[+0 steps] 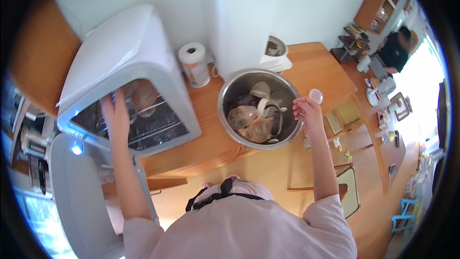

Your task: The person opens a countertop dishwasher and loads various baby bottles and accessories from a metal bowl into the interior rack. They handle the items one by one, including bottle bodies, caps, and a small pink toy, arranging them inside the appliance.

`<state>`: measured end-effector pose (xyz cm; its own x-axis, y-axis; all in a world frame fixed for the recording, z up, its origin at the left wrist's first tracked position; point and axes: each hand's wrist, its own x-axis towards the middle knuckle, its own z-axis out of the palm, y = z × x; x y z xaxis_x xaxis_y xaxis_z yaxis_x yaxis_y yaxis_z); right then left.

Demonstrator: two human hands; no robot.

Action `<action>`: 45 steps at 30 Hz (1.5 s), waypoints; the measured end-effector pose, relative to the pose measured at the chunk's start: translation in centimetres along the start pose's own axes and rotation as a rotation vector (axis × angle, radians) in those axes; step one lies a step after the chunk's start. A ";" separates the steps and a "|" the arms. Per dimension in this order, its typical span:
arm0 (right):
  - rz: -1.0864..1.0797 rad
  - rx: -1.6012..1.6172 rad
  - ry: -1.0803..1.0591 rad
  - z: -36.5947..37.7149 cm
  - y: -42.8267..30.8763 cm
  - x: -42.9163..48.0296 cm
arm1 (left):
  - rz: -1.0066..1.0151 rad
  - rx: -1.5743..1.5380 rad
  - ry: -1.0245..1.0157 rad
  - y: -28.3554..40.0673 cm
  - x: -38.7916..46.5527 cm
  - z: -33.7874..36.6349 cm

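Note:
My left hand (pixel 116 109) reaches through the front opening of a white countertop cabinet (pixel 143 36), likely a sterilizer, over its wire rack (pixel 147 136). Blur hides whether it holds anything. Beside it in the cabinet is a rounded, clear amber-tinted container (pixel 143 93). The cabinet's door (pixel 77 187) hangs down, swung out. A large stainless steel bowl (pixel 224 129) stands on the wooden counter, holding several translucent cups (pixel 260 129) and a white curved piece (pixel 262 107). Over its right rim is my right hand (pixel 308 112), fingers curled with nothing visible in them. A small round translucent lid (pixel 316 95) shows just beyond it.
A paper towel roll (pixel 194 64) stands between the cabinet and a tall white pet feeder (pixel 240 28) with a bowl of kibble (pixel 276 47). A wooden chair (pixel 348 190) is at the lower right. Another person (pixel 395 50) is by a cluttered table (pixel 388 144).

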<state>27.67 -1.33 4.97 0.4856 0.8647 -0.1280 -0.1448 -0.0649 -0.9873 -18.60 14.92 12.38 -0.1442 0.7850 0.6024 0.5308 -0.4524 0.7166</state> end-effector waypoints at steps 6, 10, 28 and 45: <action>-0.045 -0.128 0.163 -2.4 0.5 0.6 | 0.249 0.230 -0.172 3.6 -3.3 0.6; -0.016 -0.097 0.130 -2.1 1.0 0.8 | 0.177 0.203 -0.248 4.0 -2.9 0.8; -0.355 -0.801 -0.330 2.3 -0.5 -1.3 | 0.330 0.505 -0.026 4.6 -5.6 2.5; 0.153 -0.371 0.053 -8.5 9.7 9.4 | 0.036 0.464 0.179 4.0 -16.1 -0.4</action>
<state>38.22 1.96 -6.57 0.5280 0.8049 -0.2709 0.0978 -0.3745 -0.9221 -14.50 0.35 5.69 -0.2384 0.6689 0.7041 0.8480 -0.2101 0.4867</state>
